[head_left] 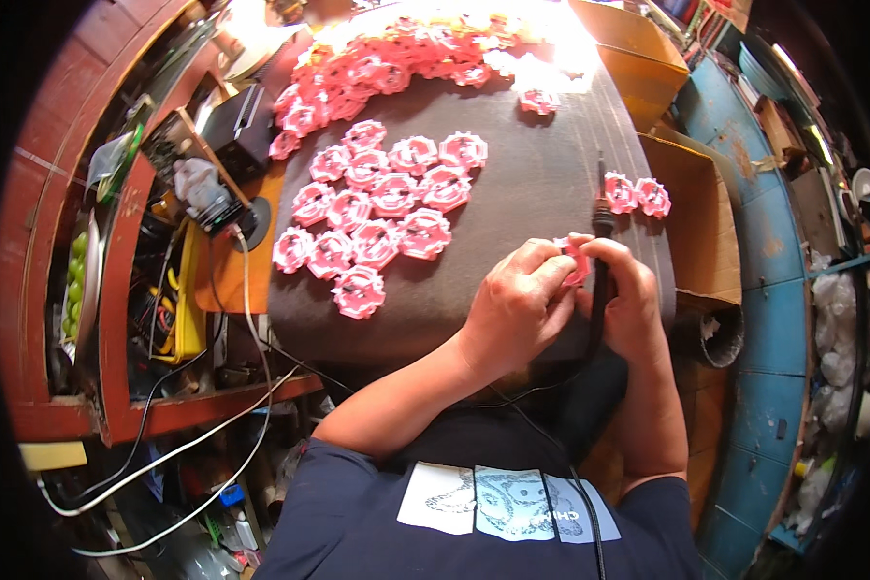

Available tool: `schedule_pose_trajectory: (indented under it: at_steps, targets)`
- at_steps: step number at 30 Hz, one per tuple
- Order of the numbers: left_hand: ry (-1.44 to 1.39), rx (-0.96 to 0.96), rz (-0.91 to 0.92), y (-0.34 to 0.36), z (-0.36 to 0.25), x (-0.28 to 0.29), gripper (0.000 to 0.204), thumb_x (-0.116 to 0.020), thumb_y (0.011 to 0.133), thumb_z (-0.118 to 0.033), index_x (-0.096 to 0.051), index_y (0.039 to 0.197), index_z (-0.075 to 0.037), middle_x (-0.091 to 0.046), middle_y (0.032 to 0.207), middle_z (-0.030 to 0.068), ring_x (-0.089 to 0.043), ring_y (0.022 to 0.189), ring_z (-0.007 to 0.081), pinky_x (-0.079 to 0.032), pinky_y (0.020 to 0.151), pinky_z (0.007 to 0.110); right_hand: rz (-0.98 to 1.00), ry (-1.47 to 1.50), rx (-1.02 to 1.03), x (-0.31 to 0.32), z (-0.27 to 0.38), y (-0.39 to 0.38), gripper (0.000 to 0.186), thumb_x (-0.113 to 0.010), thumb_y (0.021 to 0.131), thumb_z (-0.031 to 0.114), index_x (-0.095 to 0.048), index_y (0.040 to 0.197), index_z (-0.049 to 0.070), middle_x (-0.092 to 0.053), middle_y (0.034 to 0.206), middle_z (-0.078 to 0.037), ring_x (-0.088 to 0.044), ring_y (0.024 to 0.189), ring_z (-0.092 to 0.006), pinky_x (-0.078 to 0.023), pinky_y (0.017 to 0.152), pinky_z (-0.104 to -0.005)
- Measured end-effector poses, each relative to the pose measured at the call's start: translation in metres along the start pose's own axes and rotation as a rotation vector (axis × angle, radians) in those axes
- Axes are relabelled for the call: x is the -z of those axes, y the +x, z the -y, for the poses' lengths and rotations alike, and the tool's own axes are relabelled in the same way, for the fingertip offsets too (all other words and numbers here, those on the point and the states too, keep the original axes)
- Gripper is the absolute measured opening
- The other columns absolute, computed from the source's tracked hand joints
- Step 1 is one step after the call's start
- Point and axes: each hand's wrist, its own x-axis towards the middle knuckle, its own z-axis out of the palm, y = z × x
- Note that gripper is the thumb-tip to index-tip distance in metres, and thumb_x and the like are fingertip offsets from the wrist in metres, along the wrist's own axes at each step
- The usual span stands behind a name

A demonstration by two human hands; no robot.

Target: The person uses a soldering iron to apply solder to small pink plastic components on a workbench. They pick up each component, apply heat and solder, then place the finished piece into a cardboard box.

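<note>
Close to the near edge of the dark table, my left hand (520,298) and my right hand (632,292) come together. Both are closed, pinching one small pink plastic piece (577,265) between their fingertips; the fingers cover much of it. A black soldering iron (602,220) with a thin tip points away from me at my right hand. Its lower part runs along that hand's fingers, and I cannot tell whether they grip it. Just past the iron on the right lie two pink octagonal pieces (636,195) with dark centres.
Several similar pink pieces (394,194) lie grouped on the table (522,184) at left. A big heap of them (367,72) curves along the far side under glaring light. Cardboard boxes (691,203) stand right. Cables (251,300) hang by the red wooden shelf (116,406) on the left.
</note>
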Motion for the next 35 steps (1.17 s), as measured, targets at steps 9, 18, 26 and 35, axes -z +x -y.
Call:
schedule_pose_trajectory:
  at_steps: [9,18,26,35]
  targets:
    - [0.885,0.092,0.065,-0.012,0.014,0.090,0.022,-0.079,0.084,-0.012,-0.072,0.104,-0.004,-0.066,0.112,0.0134,-0.062,0.108,0.0343,-0.053,0.092,0.048,-0.288,-0.352,-0.047,-0.009,-0.011,0.002,0.054,-0.075,0.084,-0.006,-0.060,0.134,0.008,-0.075,0.119,-0.019,-0.075,0.094,-0.0357,-0.059,0.084,-0.0408]
    - [0.414,-0.006,0.078,-0.022,0.009,0.056,0.023,-0.078,0.086,-0.004,-0.070,0.107,0.001,-0.065,0.116,0.0184,-0.068,0.103,0.0387,-0.058,0.089,0.047,-0.236,-0.113,0.235,-0.038,0.014,-0.020,0.045,-0.078,0.084,-0.004,-0.061,0.125,0.005,-0.069,0.099,-0.014,-0.062,0.069,-0.0235,-0.052,0.063,-0.0361]
    - [0.238,-0.027,0.058,-0.022,0.015,0.053,0.022,-0.079,0.087,-0.003,-0.071,0.107,0.003,-0.066,0.112,0.0199,-0.070,0.099,0.0395,-0.060,0.085,0.047,-0.120,-0.256,0.226,-0.059,0.035,0.002,0.041,-0.075,0.083,-0.002,-0.061,0.121,0.004,-0.064,0.086,-0.017,-0.061,0.071,-0.0379,-0.048,0.063,-0.0476]
    - [0.216,-0.041,0.067,-0.023,0.019,0.056,0.024,-0.079,0.088,-0.004,-0.072,0.109,0.003,-0.067,0.112,0.0202,-0.070,0.100,0.0398,-0.060,0.087,0.046,-0.097,-0.200,0.211,-0.066,0.035,0.005,0.038,-0.073,0.084,-0.009,-0.062,0.118,0.003,-0.071,0.096,-0.018,-0.065,0.074,-0.0366,-0.052,0.065,-0.0454]
